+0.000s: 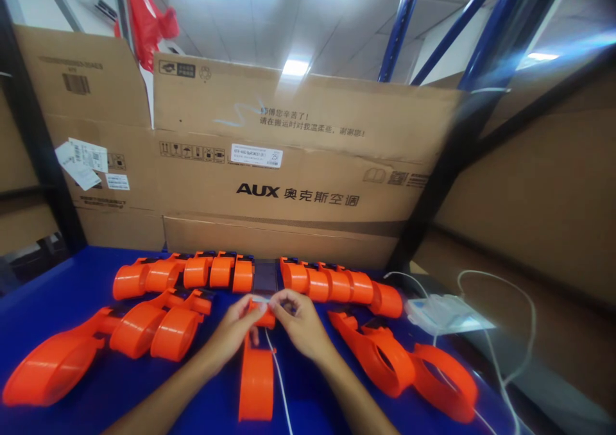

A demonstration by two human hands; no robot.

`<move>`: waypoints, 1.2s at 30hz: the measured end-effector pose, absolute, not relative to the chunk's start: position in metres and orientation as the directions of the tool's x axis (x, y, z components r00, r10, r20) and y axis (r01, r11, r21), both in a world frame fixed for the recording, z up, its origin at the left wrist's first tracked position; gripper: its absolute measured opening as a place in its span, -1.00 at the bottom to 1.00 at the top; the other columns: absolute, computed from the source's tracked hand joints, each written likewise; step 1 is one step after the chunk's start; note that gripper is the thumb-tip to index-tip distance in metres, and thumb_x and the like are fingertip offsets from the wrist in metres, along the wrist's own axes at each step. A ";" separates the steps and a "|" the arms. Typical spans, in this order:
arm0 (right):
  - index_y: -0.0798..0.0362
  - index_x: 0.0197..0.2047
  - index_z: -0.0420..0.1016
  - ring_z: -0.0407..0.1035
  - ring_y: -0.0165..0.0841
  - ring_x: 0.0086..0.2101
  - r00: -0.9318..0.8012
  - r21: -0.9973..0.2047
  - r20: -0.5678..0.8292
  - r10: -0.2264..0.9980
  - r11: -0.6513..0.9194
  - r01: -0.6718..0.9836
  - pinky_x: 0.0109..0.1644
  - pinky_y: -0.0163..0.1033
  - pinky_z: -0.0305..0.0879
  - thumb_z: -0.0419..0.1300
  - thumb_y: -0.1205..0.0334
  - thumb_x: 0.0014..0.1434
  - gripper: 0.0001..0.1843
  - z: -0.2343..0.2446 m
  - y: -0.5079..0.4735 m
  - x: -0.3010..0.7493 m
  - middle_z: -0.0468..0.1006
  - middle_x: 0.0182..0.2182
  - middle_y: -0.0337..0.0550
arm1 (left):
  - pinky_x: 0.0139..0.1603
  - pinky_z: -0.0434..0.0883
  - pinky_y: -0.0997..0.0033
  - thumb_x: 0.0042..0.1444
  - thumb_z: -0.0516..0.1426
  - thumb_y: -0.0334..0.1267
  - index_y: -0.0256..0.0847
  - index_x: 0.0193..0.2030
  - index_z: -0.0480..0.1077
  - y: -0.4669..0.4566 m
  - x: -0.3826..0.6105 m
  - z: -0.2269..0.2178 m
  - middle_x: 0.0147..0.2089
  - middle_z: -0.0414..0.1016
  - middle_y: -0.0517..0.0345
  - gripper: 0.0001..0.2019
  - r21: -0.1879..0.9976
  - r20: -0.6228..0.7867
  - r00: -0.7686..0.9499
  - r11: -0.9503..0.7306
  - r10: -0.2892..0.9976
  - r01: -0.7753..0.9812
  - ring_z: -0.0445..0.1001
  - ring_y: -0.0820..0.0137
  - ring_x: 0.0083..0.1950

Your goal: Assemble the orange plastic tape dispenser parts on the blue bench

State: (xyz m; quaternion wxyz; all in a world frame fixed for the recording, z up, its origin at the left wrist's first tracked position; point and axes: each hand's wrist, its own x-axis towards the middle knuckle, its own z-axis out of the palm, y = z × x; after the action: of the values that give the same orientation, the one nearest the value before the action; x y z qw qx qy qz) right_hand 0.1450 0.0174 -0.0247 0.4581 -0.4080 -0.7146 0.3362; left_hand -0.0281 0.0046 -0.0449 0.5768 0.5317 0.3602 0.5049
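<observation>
The left hand and right hand both pinch, fingertips closed, the far end of 1 orange tape dispenser lying near centre on the blue table; a white cable runs just beside it; other orange dispensers lie left, right and far.

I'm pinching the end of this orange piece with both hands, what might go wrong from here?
Both the left hand and right hand pinch only the top end of the orange piece; its long body lies free, so it may swing or slip.
The white cable runs right beside it and might snag.
The row of orange pieces sits just behind the fingers; a forward push may knock it out of line.
</observation>
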 end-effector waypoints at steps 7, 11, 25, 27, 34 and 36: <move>0.09 -0.31 0.55 0.26 -0.42 -0.50 -0.214 -0.865 0.367 0.905 0.417 0.281 -0.39 -0.34 0.21 0.23 0.05 0.23 -0.74 -0.025 0.018 0.149 0.50 -0.47 -0.25 | -0.65 0.27 0.52 0.08 0.29 0.06 -0.21 -0.13 0.45 0.007 -0.026 -0.052 -0.30 0.57 0.11 -0.61 0.970 0.150 0.241 -0.095 0.959 -0.223 0.36 0.53 -0.65; 0.09 -0.31 0.55 0.16 -0.44 -0.54 -0.194 -0.865 0.365 0.911 0.409 0.291 -0.45 -0.36 0.09 0.23 0.07 0.22 -0.75 -0.026 0.018 0.150 0.41 -0.54 -0.30 | -0.64 0.24 0.54 0.08 0.31 0.03 -0.22 -0.10 0.46 0.008 -0.025 -0.054 -0.38 0.56 0.16 -0.61 0.968 0.164 0.226 -0.112 0.960 -0.226 0.31 0.55 -0.67; 0.09 -0.35 0.56 0.20 -0.42 -0.53 -0.132 -0.878 0.357 0.925 0.380 0.291 -0.44 -0.34 0.12 0.25 -0.03 0.18 -0.67 -0.020 0.019 0.159 0.43 -0.54 -0.27 | -0.56 0.20 0.57 0.04 0.36 -0.03 -0.23 -0.11 0.50 0.009 -0.030 -0.044 -0.43 0.59 0.20 -0.62 0.961 0.183 0.149 -0.145 0.972 -0.234 0.32 0.54 -0.60; 0.09 -0.37 0.55 0.19 -0.42 -0.55 -0.122 -0.877 0.357 0.926 0.377 0.298 -0.46 -0.34 0.10 0.26 -0.03 0.16 -0.68 -0.019 0.019 0.163 0.41 -0.57 -0.28 | -0.59 0.15 0.57 0.03 0.35 0.00 -0.23 -0.08 0.50 0.012 -0.033 -0.047 -0.53 0.51 0.28 -0.59 0.965 0.167 0.135 -0.134 0.977 -0.225 0.25 0.56 -0.64; 0.08 -0.39 0.53 0.24 -0.39 -0.54 -0.080 -0.847 0.382 0.921 0.383 0.368 -0.46 -0.33 0.12 0.22 0.08 0.15 -0.76 -0.016 0.019 0.172 0.43 -0.57 -0.27 | -0.66 0.07 0.57 0.03 0.33 0.08 -0.26 -0.05 0.51 0.019 -0.040 -0.059 -0.71 0.28 0.40 -0.52 0.975 0.111 0.097 -0.090 0.989 -0.205 0.17 0.53 -0.70; 0.07 -0.40 0.49 0.27 -0.36 -0.52 -0.055 -0.829 0.402 0.914 0.389 0.402 -0.44 -0.31 0.15 0.18 0.11 0.16 -0.78 -0.016 0.020 0.174 0.44 -0.55 -0.25 | -0.67 0.05 0.57 0.01 0.33 0.09 -0.25 -0.10 0.51 0.022 -0.041 -0.061 -0.71 0.26 0.41 -0.53 0.972 0.104 0.072 -0.086 0.992 -0.216 0.16 0.54 -0.71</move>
State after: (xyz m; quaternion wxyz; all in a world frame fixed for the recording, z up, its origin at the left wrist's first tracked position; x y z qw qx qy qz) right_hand 0.1736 0.0201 -0.0157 0.4860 -0.4862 -0.6769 0.2631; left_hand -0.0406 0.0218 -0.0612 0.5463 0.4872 0.3980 0.5530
